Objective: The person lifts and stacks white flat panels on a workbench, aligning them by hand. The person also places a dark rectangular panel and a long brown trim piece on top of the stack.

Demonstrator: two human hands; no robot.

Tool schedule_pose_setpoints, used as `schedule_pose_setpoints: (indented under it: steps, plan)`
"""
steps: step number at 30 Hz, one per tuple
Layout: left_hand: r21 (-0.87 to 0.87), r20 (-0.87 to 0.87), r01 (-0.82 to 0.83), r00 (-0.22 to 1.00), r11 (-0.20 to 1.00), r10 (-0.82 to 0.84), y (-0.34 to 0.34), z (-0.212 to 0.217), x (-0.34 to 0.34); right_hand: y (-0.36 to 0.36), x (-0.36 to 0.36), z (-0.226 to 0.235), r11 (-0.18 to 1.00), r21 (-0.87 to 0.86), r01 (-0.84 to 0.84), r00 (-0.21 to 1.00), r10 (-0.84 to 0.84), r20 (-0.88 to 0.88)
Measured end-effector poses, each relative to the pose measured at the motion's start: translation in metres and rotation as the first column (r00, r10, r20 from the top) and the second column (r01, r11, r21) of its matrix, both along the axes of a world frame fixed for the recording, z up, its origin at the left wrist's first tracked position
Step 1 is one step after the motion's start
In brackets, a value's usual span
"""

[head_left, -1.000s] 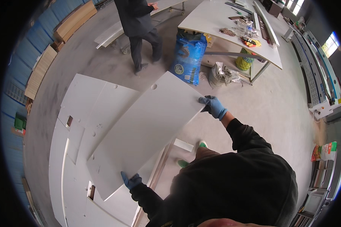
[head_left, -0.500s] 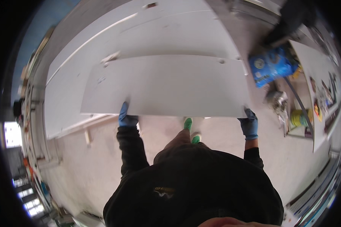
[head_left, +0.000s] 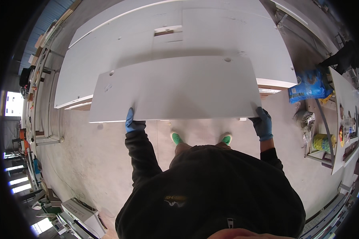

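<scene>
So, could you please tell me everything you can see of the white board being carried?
The long white rectangular board looks like smooth laminated panel, with small round holes near its far corners. It is held roughly level above the grey floor, its long side running left to right. The left hand and right hand, both in blue gloves, grip its near edge close to the corners. Beyond and beneath it lie larger white panels.

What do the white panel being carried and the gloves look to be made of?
White panel: likely laminated particleboard or similar, with a smooth matte white face and drilled round holes; its core is not visible. Gloves on the left hand and right hand: blue, probably coated fabric or rubber; too small to tell.
</scene>
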State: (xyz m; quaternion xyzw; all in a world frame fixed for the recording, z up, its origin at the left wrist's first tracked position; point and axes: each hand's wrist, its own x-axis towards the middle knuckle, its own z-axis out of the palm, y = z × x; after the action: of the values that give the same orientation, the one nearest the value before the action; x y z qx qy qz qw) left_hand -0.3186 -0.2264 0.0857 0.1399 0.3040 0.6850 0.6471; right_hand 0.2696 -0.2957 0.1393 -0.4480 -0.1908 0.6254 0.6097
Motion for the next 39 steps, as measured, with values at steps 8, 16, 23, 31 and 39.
schedule_pose_setpoints:
  steps: [8,16,23,31,39]
  plan:
    - [-0.089,-0.068,-0.097,0.993,0.991,0.091,0.059,-0.021,-0.208,0.070,-0.196,-0.009,0.999,-0.025,-0.042,0.999,0.043,0.012]
    - [-0.100,0.005,-0.080,0.997,0.992,0.081,0.144,-0.044,-0.305,0.149,-0.286,-0.017,0.995,-0.090,-0.043,0.999,0.041,-0.024]
    - [-0.161,-0.041,-0.168,0.986,0.973,0.164,0.216,-0.058,-0.342,0.230,-0.324,-0.043,0.989,-0.137,-0.053,0.998,0.047,-0.045]
    - [-0.212,0.069,-0.044,0.996,0.976,0.060,0.274,-0.115,-0.388,0.268,-0.359,-0.070,0.966,-0.257,-0.037,0.999,0.043,0.020]
    - [-0.383,0.136,0.121,0.988,0.916,-0.074,0.280,-0.113,-0.398,0.265,-0.388,-0.095,0.896,-0.427,0.117,0.967,-0.006,0.253]
